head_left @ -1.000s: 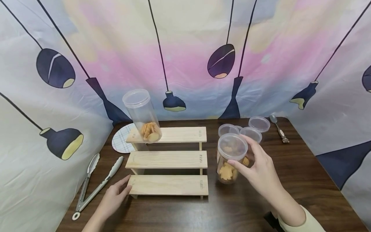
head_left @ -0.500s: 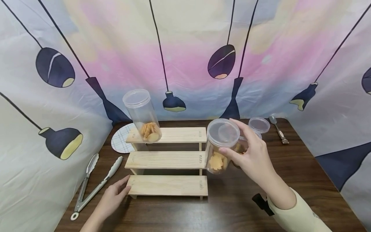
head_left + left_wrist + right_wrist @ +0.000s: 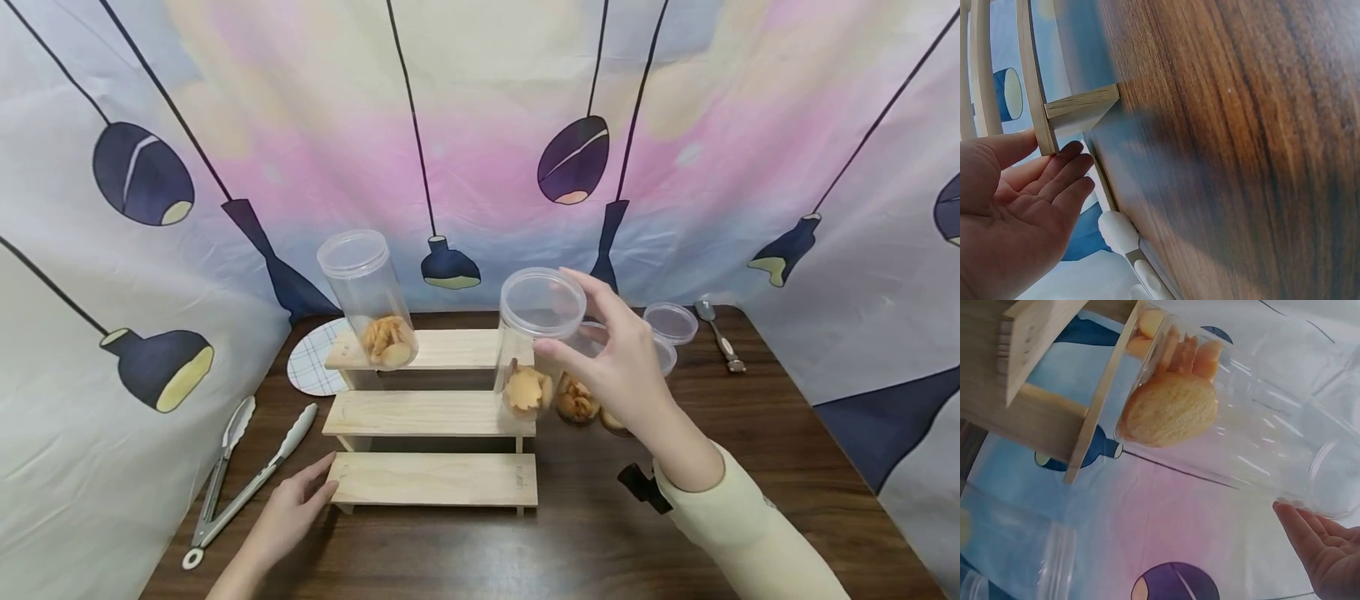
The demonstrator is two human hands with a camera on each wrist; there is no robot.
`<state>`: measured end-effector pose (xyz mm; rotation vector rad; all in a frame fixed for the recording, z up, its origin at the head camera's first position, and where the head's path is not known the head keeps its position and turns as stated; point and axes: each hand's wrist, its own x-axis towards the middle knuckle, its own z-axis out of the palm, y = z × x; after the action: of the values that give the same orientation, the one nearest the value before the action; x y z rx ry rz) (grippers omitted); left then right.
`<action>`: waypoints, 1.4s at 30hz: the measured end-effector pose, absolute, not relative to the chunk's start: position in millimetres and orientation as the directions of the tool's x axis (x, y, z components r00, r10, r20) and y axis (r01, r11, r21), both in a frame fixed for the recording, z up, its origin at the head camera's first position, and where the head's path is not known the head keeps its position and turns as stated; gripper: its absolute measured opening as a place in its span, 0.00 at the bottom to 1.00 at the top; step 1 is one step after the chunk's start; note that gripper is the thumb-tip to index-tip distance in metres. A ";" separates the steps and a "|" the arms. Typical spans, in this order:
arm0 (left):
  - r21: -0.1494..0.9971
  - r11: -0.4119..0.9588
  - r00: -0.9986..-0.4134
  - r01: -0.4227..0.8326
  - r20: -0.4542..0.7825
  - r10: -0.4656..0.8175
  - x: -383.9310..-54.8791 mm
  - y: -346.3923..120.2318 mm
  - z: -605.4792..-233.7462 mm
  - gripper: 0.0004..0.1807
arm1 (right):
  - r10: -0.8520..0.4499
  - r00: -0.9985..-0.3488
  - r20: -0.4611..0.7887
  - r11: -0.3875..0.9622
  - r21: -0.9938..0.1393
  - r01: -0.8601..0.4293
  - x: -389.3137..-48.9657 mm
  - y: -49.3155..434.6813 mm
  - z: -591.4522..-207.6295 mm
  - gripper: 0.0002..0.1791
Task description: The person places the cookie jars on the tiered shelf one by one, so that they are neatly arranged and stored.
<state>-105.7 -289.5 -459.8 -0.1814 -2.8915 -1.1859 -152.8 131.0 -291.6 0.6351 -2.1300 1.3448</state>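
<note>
My right hand (image 3: pixel 626 367) holds a clear lidded jar (image 3: pixel 517 354) near its top. Pale biscuits (image 3: pixel 528 390) lie at its bottom, and it hangs in front of the right end of a three-step wooden stand. In the right wrist view, fingertips of the right hand (image 3: pixel 1329 556) touch the jar (image 3: pixel 1260 425), and a large oval biscuit (image 3: pixel 1169 409) shows inside. My left hand (image 3: pixel 292 508) pinches the left end of the lowest board (image 3: pixel 435 479). The left wrist view shows the thumb and fingers on opposite sides of that board (image 3: pixel 1034 81).
Another clear jar (image 3: pixel 367 292) with biscuits stands on the top step's left. Behind my right hand are more biscuits (image 3: pixel 577 404) in jars, partly hidden. Tongs (image 3: pixel 247 492) lie left, a checked round mat (image 3: pixel 315 360) behind; a clear lid (image 3: pixel 671 323) and spoon (image 3: pixel 722 337) sit back right.
My right hand has lifted the jar and carried it left, from the table beside the stand to the stand's right end. The jars behind show more. My left hand has stayed put.
</note>
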 end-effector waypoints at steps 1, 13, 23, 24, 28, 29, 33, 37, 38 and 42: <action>0.699 0.707 -0.993 0.110 0.053 0.102 -105.5 -289.3 -460.0 0.25 | -0.115 -0.743 0.660 0.382 -0.661 -0.646 -153.9 129.0 -290.4 0.41; 0.700 0.706 -0.994 0.104 0.046 0.101 -105.8 -288.6 -459.4 0.25 | -0.184 -0.736 0.652 0.292 -0.678 -0.674 -166.2 105.0 -271.1 0.38; 0.685 0.720 -0.993 0.116 0.054 0.109 -106.3 -288.2 -459.3 0.24 | -0.198 -0.774 0.601 0.256 -0.731 -0.633 -157.7 83.3 -238.3 0.36; 0.687 0.717 -0.992 0.116 0.053 0.110 -106.4 -288.4 -459.2 0.24 | -0.199 -0.777 0.597 0.248 -0.736 -0.630 -158.9 81.6 -237.0 0.36; 0.696 0.709 -0.993 0.109 0.042 0.112 -106.9 -288.8 -459.0 0.25 | -0.201 -0.790 0.579 0.202 -0.765 -0.612 -175.2 77.7 -240.8 0.35; 0.695 0.711 -0.993 0.107 0.040 0.110 -106.8 -289.1 -459.0 0.25 | -0.202 -0.795 0.572 0.191 -0.773 -0.605 -181.3 77.1 -243.6 0.35; 0.690 0.718 -0.994 0.096 0.030 0.103 -105.5 -289.4 -459.2 0.25 | -0.207 -0.810 0.549 0.177 -0.793 -0.583 -204.0 75.7 -254.5 0.36; 0.689 0.719 -0.995 0.090 0.028 0.098 -104.2 -288.6 -458.8 0.24 | -0.209 -0.824 0.527 0.192 -0.804 -0.563 -215.5 74.7 -259.1 0.38; 0.687 0.721 -0.995 0.090 0.029 0.096 -104.2 -288.4 -458.7 0.24 | -0.206 -0.829 0.520 0.196 -0.808 -0.556 -217.5 74.6 -259.8 0.39; 0.683 0.725 -0.994 0.095 0.032 0.100 -104.4 -288.1 -458.3 0.25 | -0.191 -0.842 0.504 0.209 -0.817 -0.537 -225.0 74.6 -262.3 0.40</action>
<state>-104.4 -288.1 -458.3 -0.1659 -2.9236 -1.1566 -225.0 74.6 -262.3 0.6856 -2.1948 1.6731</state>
